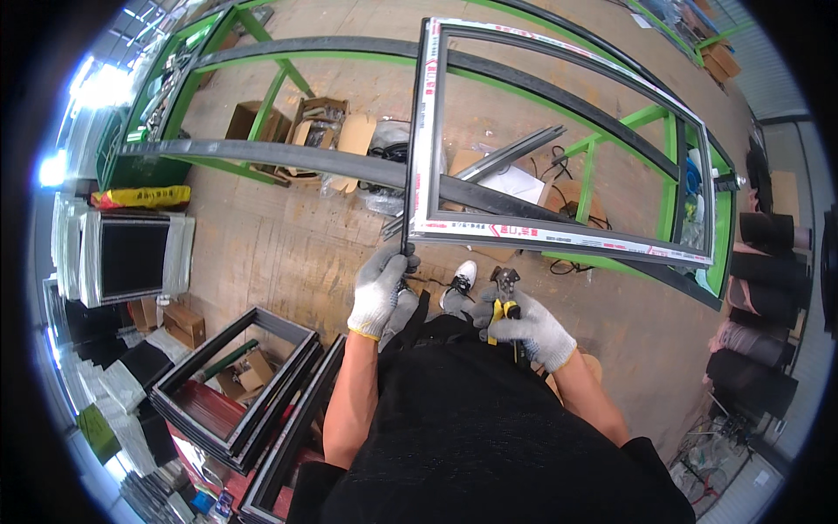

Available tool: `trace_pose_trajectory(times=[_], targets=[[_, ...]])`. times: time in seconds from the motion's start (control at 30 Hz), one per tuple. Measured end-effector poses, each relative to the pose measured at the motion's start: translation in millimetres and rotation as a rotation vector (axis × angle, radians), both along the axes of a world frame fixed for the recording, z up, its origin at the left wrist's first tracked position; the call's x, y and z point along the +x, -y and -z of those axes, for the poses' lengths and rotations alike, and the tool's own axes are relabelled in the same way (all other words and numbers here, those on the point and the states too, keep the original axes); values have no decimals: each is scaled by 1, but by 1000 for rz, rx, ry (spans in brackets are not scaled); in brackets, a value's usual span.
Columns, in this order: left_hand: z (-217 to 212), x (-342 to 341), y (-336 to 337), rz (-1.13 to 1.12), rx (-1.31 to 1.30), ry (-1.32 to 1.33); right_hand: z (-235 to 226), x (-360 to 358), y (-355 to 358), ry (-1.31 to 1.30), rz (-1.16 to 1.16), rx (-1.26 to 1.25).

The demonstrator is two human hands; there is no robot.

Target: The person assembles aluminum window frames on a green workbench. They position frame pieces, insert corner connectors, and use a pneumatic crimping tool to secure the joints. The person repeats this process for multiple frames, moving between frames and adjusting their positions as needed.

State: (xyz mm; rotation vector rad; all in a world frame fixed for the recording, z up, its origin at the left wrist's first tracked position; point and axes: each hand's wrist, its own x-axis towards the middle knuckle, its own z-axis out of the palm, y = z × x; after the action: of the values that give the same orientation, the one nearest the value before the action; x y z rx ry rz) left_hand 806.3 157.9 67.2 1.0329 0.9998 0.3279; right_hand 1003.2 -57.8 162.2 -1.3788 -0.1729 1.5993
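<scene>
A rectangular window frame lies on the green-and-black work stand, with white, red-printed protective film on its face. Along its left outer edge runs a thin black strip. At the frame's near left corner, my gloved left hand is closed on the lower end of this strip; its fingertips are partly hidden. My gloved right hand grips hand cutters with yellow-and-black handles, their dark head pointing away from me. The cutters are just below the frame's near edge, apart from it.
The stand's padded rail stretches to the left. Below it are cardboard boxes and loose profiles. Dark frames are stacked at my near left, and wrapped panels stand farther left. Dark rolls line the right side.
</scene>
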Motion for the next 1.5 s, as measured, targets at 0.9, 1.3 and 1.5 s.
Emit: trace_pose_trajectory(times=[0.9,1.3,1.5], targets=[[-37,1,-15,208,391,-257,33,-6,-117,1057,-873,14],[-46,-1,-21,261,495,-282,40,-12,-114,1048,-831,27],[-47,0,-23,276,516,-281,40,-15,-118,1055,-814,28]])
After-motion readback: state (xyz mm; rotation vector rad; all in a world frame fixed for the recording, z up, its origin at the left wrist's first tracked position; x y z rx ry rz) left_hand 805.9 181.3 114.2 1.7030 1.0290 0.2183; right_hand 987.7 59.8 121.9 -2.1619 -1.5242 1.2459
